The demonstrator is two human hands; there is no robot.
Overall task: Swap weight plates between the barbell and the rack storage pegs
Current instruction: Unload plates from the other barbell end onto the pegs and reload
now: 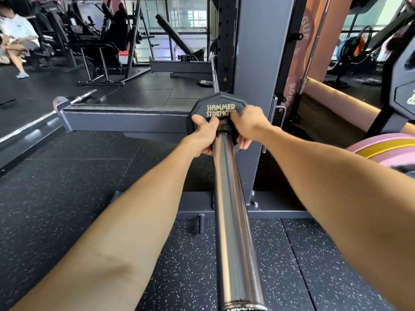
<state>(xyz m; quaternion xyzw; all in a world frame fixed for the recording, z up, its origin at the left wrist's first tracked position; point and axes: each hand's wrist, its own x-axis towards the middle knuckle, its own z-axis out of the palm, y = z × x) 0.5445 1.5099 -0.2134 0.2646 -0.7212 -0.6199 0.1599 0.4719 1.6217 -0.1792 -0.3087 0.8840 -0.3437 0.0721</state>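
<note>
A chrome barbell sleeve point(233, 221) runs from the bottom of the view away toward the rack upright point(256, 63). A small black plate point(219, 102) marked HAMMER STRENGTH sits far down the sleeve, close to the upright. My left hand point(205, 136) grips the plate's left side, thumb on its face and fingers curled round the edge. My right hand point(247, 124) grips its right side the same way. A black collar part around the bar shows between my hands, partly hidden.
A large black plate point(404, 97) hangs on the rack at the right edge. Pink and yellow bumper plates point(386, 149) lie below it. Another barbell point(45, 115) rests on a grey frame at left. A person sits at far left among machines. Rubber floor lies below.
</note>
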